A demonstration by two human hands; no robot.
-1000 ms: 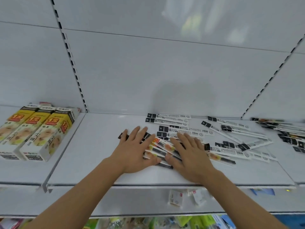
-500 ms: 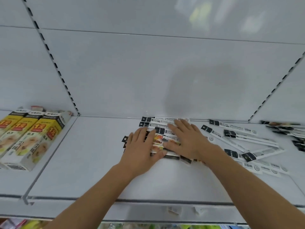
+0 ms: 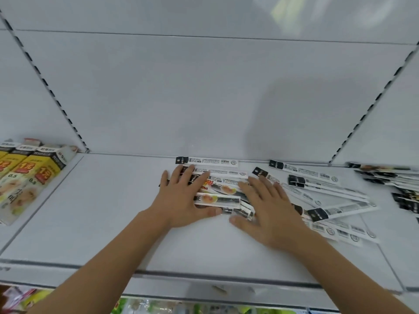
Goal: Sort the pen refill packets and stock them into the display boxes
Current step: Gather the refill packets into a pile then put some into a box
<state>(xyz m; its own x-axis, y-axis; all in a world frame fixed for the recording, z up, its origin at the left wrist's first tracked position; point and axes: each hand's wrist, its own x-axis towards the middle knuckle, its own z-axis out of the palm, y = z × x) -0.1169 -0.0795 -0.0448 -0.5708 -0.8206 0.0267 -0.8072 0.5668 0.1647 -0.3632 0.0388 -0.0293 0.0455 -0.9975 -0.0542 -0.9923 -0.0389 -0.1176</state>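
Note:
A small heap of pen refill packets, some with orange pictures, lies on the white shelf between my hands. My left hand rests flat on the heap's left end, fingers straight and spread. My right hand lies flat on its right end, thumb on the shelf. More white packets with black tops are scattered to the right, and two lie along the back wall. Yellow display boxes stand at the far left.
A further pile of packets lies on the neighbouring shelf section at the far right. Slotted uprights run up the white back panel. Coloured goods show on a lower shelf below the front edge.
Both hands slid further back on the shelf and gathered the packets into a tighter heap between them. The right hand moved from on top of the heap to its right end.

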